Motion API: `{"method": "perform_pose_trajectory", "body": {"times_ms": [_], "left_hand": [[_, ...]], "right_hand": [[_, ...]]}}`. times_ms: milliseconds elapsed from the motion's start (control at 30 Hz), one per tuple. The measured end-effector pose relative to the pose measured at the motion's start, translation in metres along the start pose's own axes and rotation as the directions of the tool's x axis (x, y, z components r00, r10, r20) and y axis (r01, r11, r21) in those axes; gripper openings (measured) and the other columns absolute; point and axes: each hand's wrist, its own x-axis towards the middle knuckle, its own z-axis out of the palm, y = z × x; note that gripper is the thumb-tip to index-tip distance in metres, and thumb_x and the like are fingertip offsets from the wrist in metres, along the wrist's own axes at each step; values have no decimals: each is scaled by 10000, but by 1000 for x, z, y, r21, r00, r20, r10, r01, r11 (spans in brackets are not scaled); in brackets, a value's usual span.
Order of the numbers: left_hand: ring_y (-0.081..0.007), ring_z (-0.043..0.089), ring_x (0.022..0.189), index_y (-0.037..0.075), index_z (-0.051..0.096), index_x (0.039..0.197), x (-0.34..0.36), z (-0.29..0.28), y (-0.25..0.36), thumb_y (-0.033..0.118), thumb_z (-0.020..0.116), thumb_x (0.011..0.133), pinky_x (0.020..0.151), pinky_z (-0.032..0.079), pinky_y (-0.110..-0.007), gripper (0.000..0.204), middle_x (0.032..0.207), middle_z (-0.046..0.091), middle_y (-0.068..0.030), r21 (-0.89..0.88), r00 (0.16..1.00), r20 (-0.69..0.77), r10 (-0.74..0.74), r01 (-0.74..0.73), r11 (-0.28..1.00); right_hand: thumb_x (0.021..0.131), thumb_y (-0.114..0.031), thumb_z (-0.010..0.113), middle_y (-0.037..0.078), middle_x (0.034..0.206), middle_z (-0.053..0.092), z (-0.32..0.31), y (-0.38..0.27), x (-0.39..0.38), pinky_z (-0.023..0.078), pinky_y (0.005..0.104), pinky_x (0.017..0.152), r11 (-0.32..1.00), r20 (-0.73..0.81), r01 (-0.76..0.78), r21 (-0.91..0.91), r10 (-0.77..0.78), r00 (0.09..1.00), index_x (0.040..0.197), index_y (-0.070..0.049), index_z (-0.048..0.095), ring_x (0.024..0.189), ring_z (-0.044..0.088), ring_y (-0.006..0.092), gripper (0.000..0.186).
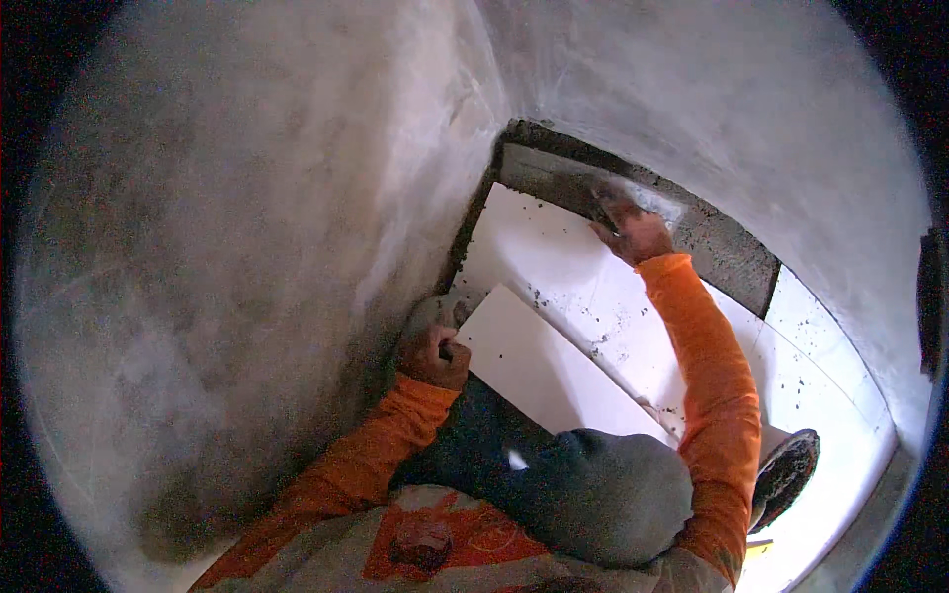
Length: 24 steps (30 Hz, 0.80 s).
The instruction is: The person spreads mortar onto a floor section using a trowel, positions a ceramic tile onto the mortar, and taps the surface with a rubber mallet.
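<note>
My left hand (435, 356) is closed at the left corner of a loose white tile (554, 361), which rests slanted against my legs above the laid floor. My right hand (638, 235) reaches to the far strip of grey mortar (732, 242) along the wall. It is closed round a flat, shiny, blade-like tool (664, 206), blurred and partly hidden by the hand. Between the mortar and the loose tile lies a white floor tile (544, 237) speckled with dark crumbs.
Bare grey walls (247, 198) meet in the far corner. More white tiles (820, 356) cover the floor at right. My bent knee (633, 494) is close to the loose tile. A round, dark-rimmed, mortar-smeared object (788, 474) stands beside my right arm.
</note>
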Motion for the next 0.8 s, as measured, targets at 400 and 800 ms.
{"method": "perform_pose_trajectory", "body": {"times_ms": [400, 800], "left_hand": [[-296, 540, 562, 42, 526, 821, 6, -3, 10, 128, 560, 700, 521, 445, -385, 152, 660, 551, -135, 4, 989, -54, 139, -139, 990], [-319, 567, 684, 57, 545, 872, -2, 14, -15, 224, 557, 747, 632, 461, -406, 209, 756, 575, -136, -207, 999, -32, 13, -19, 978]], "right_hand": [[869, -435, 394, 125, 1256, 470, 12, -19, 15, 487, 409, 766, 966, -20, -202, -159, 201, 979, 1243, -173, 444, 970, 572, 289, 460], [844, -496, 408, 155, 1132, 548, 0, 11, -37, 466, 447, 797, 979, -17, -147, -142, 146, 989, 1215, -186, 469, 939, 572, 334, 487]]}}
